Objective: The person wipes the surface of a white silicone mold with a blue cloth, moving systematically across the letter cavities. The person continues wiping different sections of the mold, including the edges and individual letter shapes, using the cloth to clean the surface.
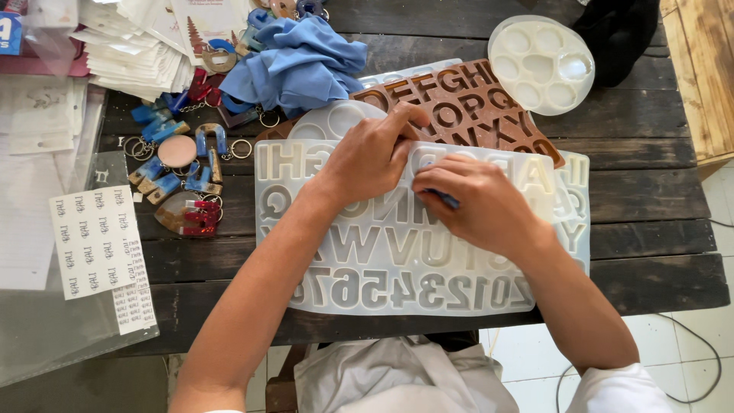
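Both bare forearms rise from the bottom of the frame and converge near the centre, the left arm slanting up from the lower left and the right arm from the lower right. The left hand (372,157) lies palm down just left of centre, fingers curled and fingertips pressed toward the upper middle, its grip closed in a pinch. The right hand (482,203) sits just beside it, knuckles up, fingers bent inward toward the left hand's thumb.

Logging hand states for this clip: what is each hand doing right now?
Left hand: fingers pinched on the top edge of the clear letter mould.
Right hand: closed on a small blue piece, resting on the mould.
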